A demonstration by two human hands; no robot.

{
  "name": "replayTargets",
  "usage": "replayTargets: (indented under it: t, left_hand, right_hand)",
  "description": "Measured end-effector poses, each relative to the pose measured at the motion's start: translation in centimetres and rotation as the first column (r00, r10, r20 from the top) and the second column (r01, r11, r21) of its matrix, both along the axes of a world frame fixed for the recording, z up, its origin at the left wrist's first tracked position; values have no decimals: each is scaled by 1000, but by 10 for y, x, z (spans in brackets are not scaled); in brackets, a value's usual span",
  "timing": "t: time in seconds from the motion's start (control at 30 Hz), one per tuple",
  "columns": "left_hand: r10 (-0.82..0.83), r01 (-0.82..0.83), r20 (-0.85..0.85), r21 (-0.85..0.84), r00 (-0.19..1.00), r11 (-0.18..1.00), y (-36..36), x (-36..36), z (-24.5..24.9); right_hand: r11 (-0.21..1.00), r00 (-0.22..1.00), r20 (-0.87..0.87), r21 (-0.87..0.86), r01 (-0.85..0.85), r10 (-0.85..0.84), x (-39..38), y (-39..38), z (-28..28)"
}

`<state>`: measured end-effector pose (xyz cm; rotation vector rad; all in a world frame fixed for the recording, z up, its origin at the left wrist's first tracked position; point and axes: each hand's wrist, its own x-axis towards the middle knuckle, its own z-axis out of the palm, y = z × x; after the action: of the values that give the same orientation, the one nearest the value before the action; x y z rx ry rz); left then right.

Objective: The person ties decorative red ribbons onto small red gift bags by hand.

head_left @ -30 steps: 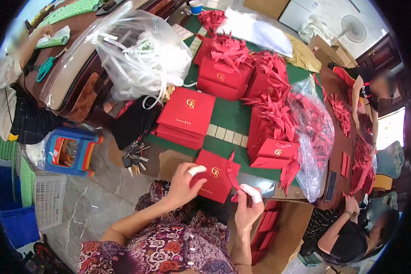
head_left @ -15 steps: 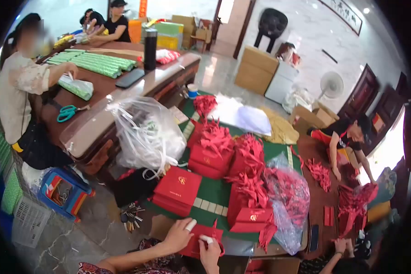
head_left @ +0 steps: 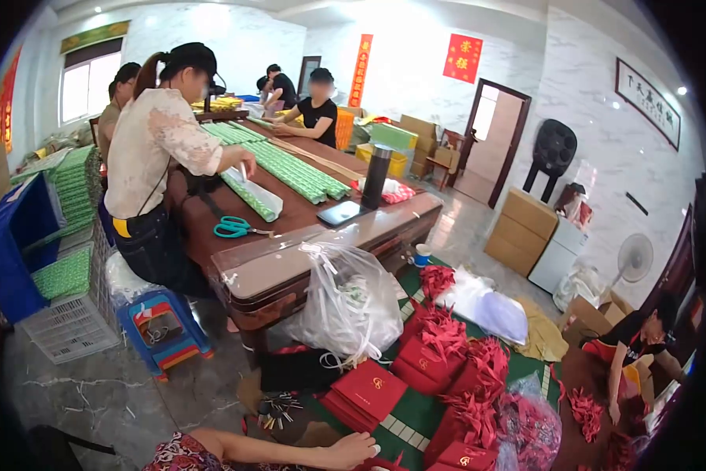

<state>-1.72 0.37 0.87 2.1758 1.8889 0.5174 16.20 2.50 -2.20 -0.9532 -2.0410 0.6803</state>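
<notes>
We are having only our left hand (head_left: 346, 453) in view, a partly cropped red bag (head_left: 381, 465) lying just right of its fingers (head_left: 368, 447) toward the counter's (head_left: 414, 408) near edge, grasp and long axis being impossible to tell.

Gold "GS" marks showing on red bags; Chinese writing hanging on walls.
Flat red stack (head_left: 362, 399), ribboned middle bag (head_left: 426, 366) and front bag (head_left: 456, 454) are all carrying gold GS; the small line under it on the stack is staying too tiny to read. Red sign (head_left: 463, 59) is showing large characters, looking like 崇强; tall red banner (head_left: 361, 71) and framed board (head_left: 648, 102) are bearing unclear Chinese characters.
</notes>
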Motion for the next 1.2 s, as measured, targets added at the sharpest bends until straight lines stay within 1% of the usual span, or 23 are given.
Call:
replayTargets:
  t: [0.07, 0.1, 0.13, 0.17, 0.2, 0.23, 0.27, 0.3, 0.33, 0.37, 0.4, 0.43, 0.47, 0.5, 0.53, 0.6, 0.67, 0.73, 0.9, 0.97, 1.1, 1.17, 1.2]
  left_hand:
    - [-66, 68, -52, 35, 996, 997, 1, -2, -1]
    - [-62, 64, -53, 34, 997, 997, 0, -2, -5]
    - [-79, 71, 138, 60, 987, 996, -1, 0, -11]
    - [-99, 76, 324, 84, 941, 994, -3, 1, -16]
    - [-99, 79, 333, 72, 938, 994, -2, 2, -14]
    - [-22, 61, 336, -106, 942, 993, 3, 4, -9]
    - [47, 52, 330, -285, 943, 957, 5, 7, -6]
    - [51, -10, 262, -158, 964, 987, 6, 9, -15]
    - [103, -10, 254, -342, 962, 940, 10, 6, -3]
    - [87, 23, 286, -359, 954, 933, 7, 2, 16]
    - [122, 6, 287, -411, 950, 912, 11, 2, -2]
    - [116, 21, 309, -407, 944, 913, 12, -1, -13]
    - [145, -7, 348, -370, 926, 929, 10, -1, -10]
    - [156, -11, 386, -352, 909, 936, 12, -2, -18]
    - [173, -23, 424, -337, 889, 941, 12, -1, -26]
    - [170, 10, 540, -314, 824, 950, 13, -4, -16]
    - [162, 22, 608, -284, 777, 959, 15, -5, -16]
    - [173, 35, 604, -317, 778, 948, 17, -5, -16]
    - [172, 45, 646, -305, 744, 951, 16, -6, -16]
    - [164, 56, 654, -303, 738, 951, 16, -7, -16]
    - [177, 57, 646, -324, 742, 944, 15, -7, -11]
    - [166, 69, 661, -314, 732, 947, 15, -8, -12]
    - [170, 71, 664, -320, 728, 945, 15, -7, -11]
  right_hand:
    - [1000, 1000, 6, 14, -4, 3, 2, -2, 3]
    - [1000, 1000, 14, 26, 7, -8, 1, -4, 6]
    - [1000, 1000, 18, 24, 7, -8, 2, -4, 11]
    - [1000, 999, 42, -4, 8, -8, 1, -4, 16]
    - [999, 998, 70, -39, 11, -8, 0, -7, 24]
    - [998, 997, 81, -53, 17, -13, -2, -7, 29]
    - [999, 998, 67, -30, 15, -13, -3, -6, 31]
    - [999, 998, 62, -16, 29, -28, -2, -6, 32]
    - [999, 995, 102, -43, 29, -24, 1, -4, 33]
    - [990, 988, 151, -128, 55, -35, 3, -5, 38]
    - [998, 978, 204, -15, 56, -52, 10, 5, 7]
    - [998, 985, 169, -48, 36, -27, 11, 4, 18]
    - [996, 986, 165, -83, 44, -29, 12, 3, 21]
    - [991, 974, 224, -121, 60, -32, 14, 2, 27]
    - [991, 978, 205, -120, 60, -34, 14, 3, 31]
    - [980, 972, 226, -171, 101, -60, 16, 1, 33]
    - [979, 978, 203, -185, 92, -53, 13, 6, 33]
    - [970, 977, 205, -215, 109, -64, 14, 5, 32]
    - [964, 980, 189, -240, 114, -69, 10, 7, 35]
    - [978, 980, 188, -178, 107, -73, 5, 8, 38]
    - [970, 972, 222, -211, 121, -73, 4, 7, 32]
    - [944, 976, 188, -287, 163, -111, 6, 7, 32]
    - [942, 975, 194, -293, 165, -110, 6, 6, 33]
